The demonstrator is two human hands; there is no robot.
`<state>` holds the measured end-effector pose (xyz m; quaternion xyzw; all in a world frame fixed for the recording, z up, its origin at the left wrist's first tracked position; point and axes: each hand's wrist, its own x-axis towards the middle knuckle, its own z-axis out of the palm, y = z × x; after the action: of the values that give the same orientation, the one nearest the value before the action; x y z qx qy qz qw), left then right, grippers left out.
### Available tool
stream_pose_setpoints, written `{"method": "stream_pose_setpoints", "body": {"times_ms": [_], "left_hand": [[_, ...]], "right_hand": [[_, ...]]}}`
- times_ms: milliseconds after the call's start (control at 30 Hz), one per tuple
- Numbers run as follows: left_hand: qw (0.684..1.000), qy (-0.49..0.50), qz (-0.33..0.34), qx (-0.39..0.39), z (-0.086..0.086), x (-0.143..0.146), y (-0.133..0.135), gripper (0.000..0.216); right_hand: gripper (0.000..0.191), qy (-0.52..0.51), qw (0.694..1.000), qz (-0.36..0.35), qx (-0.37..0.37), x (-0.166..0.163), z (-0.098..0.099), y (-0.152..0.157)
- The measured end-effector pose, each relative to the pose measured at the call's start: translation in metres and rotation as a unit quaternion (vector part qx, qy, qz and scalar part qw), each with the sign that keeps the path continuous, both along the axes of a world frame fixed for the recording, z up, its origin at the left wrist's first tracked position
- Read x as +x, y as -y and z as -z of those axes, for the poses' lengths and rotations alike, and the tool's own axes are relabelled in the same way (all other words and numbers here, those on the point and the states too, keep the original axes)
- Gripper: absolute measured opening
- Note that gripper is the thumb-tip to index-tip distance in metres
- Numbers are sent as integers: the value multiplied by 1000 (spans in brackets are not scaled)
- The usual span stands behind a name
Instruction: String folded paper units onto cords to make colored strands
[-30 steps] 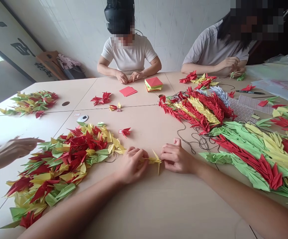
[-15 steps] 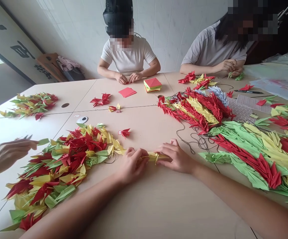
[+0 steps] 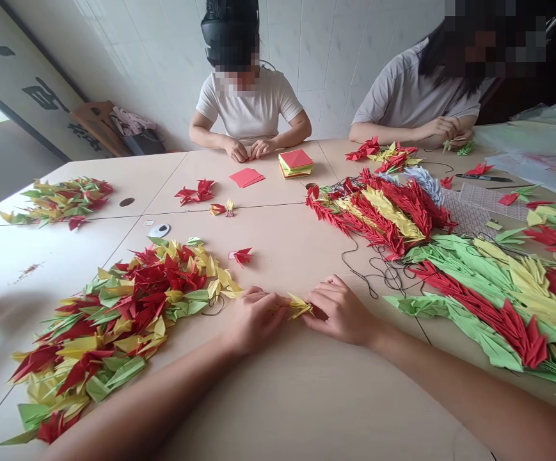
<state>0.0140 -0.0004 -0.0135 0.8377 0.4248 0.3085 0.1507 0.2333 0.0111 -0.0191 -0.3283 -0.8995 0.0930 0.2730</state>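
Looking through the head view, I judge the step in hand to be adjusting yellow folded paper (image 3: 300,307): my left hand (image 3: 262,321) grasps it, and it sticks out toward my right hand (image 3: 340,312), whose curled fingers meet its end, though I can't tell whether they pinch it. The next move seems to call for a steady left hold and light right fingertips. Dark characters (image 3: 43,96) mark the slanted panel (image 3: 16,72), too partial to read surely; the small label (image 3: 149,223) is illegible, and I find no brand.

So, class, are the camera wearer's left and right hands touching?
Apart: the head view shows folded yellow paper in the gap between the left hand and right hand.
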Motion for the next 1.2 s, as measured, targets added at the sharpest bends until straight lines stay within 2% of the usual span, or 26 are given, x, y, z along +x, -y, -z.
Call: {"method": "stream_pose_setpoints", "body": {"times_ms": [100, 233, 333, 533, 767, 867, 1000, 1200], "left_hand": [[1000, -3, 8, 24, 2, 0, -1, 18], [1000, -24, 9, 17, 1, 1, -2, 18], [999, -31, 7, 11, 1, 1, -2, 18], [1000, -7, 26, 13, 4, 2, -2, 9], [1000, -5, 19, 3, 3, 1, -2, 12], [1000, -1, 23, 13, 3, 1, -2, 17], [999, -19, 16, 39, 2, 1, -3, 13], [994, -65, 6, 83, 1, 3, -3, 10]], "right_hand": [[22, -9, 1000, 7, 20, 2, -4, 0], [35, -45, 998, -1, -54, 7, -9, -4], [28, -28, 992, -24, -121, 4, -11, -3], [13, -72, 977, 58, -191, -10, -12, 6], [4, -78, 983, 89, -138, -14, -13, 7], [6, -79, 982, 89, -150, -12, -15, 5], [9, -68, 979, 97, -166, -10, -16, 3], [8, -43, 990, 104, -87, -12, -14, 6]]}}
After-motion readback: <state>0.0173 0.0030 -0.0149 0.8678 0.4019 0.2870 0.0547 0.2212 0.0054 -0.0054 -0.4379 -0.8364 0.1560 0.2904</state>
